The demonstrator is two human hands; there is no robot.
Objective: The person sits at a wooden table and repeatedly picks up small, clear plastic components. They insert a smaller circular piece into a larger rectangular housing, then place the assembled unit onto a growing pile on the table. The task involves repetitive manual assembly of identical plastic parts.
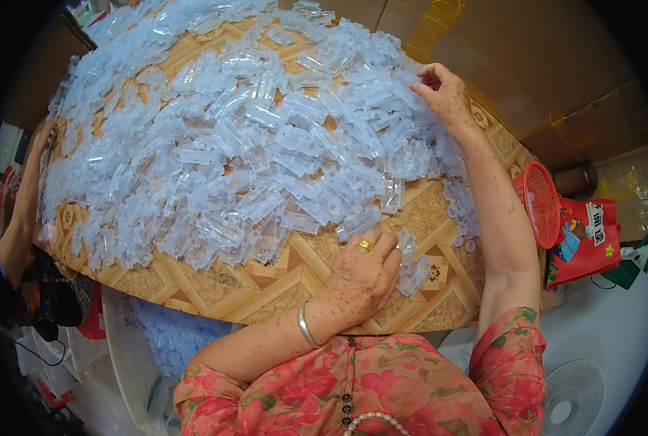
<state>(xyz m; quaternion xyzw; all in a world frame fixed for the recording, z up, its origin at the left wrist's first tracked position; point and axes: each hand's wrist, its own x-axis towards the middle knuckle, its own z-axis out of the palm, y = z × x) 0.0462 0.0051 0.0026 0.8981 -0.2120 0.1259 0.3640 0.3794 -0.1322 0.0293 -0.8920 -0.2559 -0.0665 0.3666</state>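
Plastic pieces (295, 139) are seen as clear, pale blue-white; table (186, 283) is patterned in tan-brown zigzags with dark floral motifs; shirt (404, 370) at six o'clock is flowered pink-red and green; ring (366, 245) is gold-coloured, bangle (304, 327) silver; basket (547, 207) at three o'clock is coloured red-orange; carton (542, 73) at two, brown.

We wear a floral blouse (411, 381) in a peachy tan, printed with large red and pink blooms and smaller green leaves. Its 2 short sleeves (509, 363) leave our forearms (509, 232) bare, and at least 3 dark round buttons (346, 409) run down the front. We have on 1 string of white, pearl-like beads (376, 416), 1 smooth silver-coloured bangle (306, 325) around our left wrist (322, 318) and, on 1 finger of our left hand (364, 280), 1 broad gold-coloured ring (365, 245).
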